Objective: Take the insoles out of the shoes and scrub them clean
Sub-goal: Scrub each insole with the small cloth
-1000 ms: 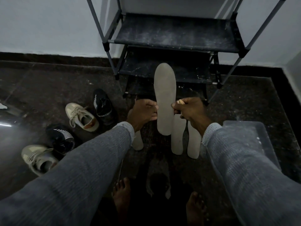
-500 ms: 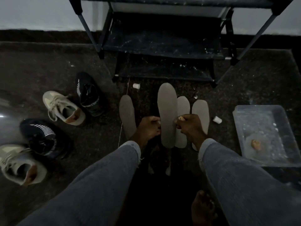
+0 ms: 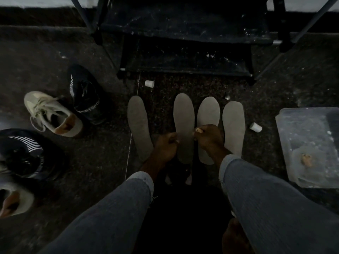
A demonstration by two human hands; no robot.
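A grey insole (image 3: 184, 116) lies lengthwise low over the dark floor, pinched at its two side edges by my left hand (image 3: 165, 147) and my right hand (image 3: 209, 138). A small pale thing sticks out of my right fist; what it is I cannot tell. Three more grey insoles lie flat on the floor: one to the left (image 3: 138, 125), two to the right (image 3: 208, 114) (image 3: 233, 125). Two cream shoes (image 3: 51, 114) (image 3: 12, 198) and two black shoes (image 3: 86, 96) (image 3: 23, 153) sit at the left.
A dark metal shoe rack (image 3: 183, 43) stands straight ahead. A clear plastic tub (image 3: 310, 143) with a small brownish object inside is at the right. Two small white caps (image 3: 149, 83) (image 3: 255, 127) lie on the floor. My bare feet are at the bottom.
Both hands have lowered the held insole from upright in front of the rack down to the floor between the other insoles. The view has tilted downward.
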